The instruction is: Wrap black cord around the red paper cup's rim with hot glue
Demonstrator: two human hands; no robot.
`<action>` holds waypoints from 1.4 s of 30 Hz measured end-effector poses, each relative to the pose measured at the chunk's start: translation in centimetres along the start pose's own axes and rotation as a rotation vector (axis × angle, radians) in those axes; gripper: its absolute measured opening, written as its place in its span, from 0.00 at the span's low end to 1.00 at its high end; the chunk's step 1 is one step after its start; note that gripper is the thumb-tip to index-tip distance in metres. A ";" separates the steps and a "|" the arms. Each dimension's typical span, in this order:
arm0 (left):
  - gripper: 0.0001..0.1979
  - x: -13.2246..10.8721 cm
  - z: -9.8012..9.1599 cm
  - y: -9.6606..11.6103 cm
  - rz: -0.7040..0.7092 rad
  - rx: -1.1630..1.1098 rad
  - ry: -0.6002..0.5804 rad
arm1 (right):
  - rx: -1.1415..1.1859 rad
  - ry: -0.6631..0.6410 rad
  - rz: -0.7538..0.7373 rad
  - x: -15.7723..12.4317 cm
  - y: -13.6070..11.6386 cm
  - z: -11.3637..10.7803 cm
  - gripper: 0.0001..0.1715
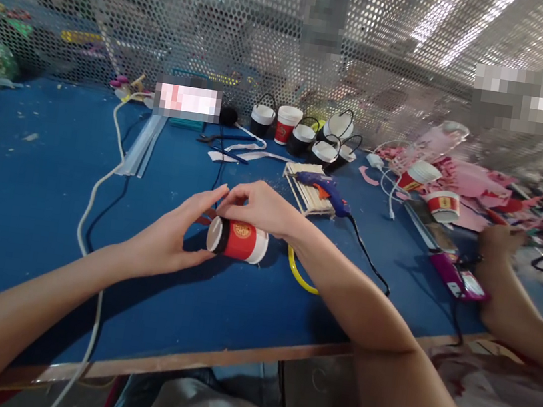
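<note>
A red and white paper cup (242, 240) with a gold emblem and a black band round its base end lies on its side just above the blue table. My left hand (179, 234) is closed round the black-banded end, thumb below and fingers above. Over the cup's upper side, my right hand (260, 209) has its fingertips pinched together against the black band; what they hold, if anything, is hidden. Partly behind my right forearm lies a yellow ring (299, 275). Beyond that hand, a blue glue gun (326, 191) rests on a stand of pale sticks (302, 198).
Several cups with black handles (302, 139) stand along the perforated metal screen (253, 46). Clear strips (143, 145) and a white cable (95, 199) lie to the left. At right, a co-worker's hand (500, 246) is beside a purple box (458, 277) and pink scraps (481, 182).
</note>
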State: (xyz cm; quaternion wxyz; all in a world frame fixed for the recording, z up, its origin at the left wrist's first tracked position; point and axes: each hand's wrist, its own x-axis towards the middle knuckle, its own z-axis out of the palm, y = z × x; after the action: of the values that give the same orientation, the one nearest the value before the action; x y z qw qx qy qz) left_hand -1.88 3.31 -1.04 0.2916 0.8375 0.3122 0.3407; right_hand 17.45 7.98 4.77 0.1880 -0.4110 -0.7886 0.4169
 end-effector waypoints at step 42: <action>0.43 -0.3 0.3 0.1 -0.114 -0.119 0.005 | 0.196 0.242 -0.069 -1.2 1.2 -0.8 0.14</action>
State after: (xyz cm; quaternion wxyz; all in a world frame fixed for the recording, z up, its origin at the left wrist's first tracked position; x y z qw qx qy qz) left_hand -1.76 2.99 -1.28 0.3588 0.7989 0.3393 0.3434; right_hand 19.22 7.76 4.30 0.3349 -0.4106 -0.7293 0.4329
